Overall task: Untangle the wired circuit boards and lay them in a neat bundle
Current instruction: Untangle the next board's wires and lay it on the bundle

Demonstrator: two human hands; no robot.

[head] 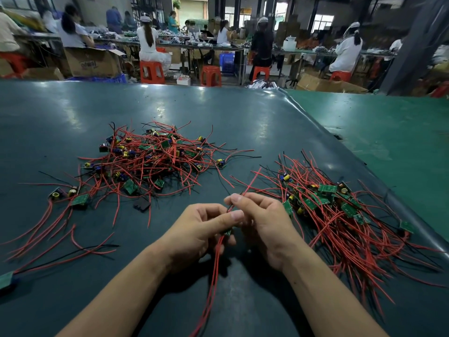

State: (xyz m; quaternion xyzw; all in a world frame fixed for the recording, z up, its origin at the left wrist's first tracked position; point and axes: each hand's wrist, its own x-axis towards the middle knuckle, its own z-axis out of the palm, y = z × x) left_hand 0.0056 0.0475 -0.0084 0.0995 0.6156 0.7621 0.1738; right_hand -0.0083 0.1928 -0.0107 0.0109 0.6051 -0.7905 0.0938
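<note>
Now my left hand [204, 229] pinches 1 small board [228, 231] and my right hand [257, 215] pinches its red wires [250, 183], just above the worktop [218, 113]. I should pull slowly, straighten them, then lay them on the neat bundle [340, 215] beside my right hand.

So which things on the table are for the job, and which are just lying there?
For the job:
- tangled pile
- neat bundle
- wired board held by the left hand and right hand

Just lying there:
- small black part
- green mat
</note>
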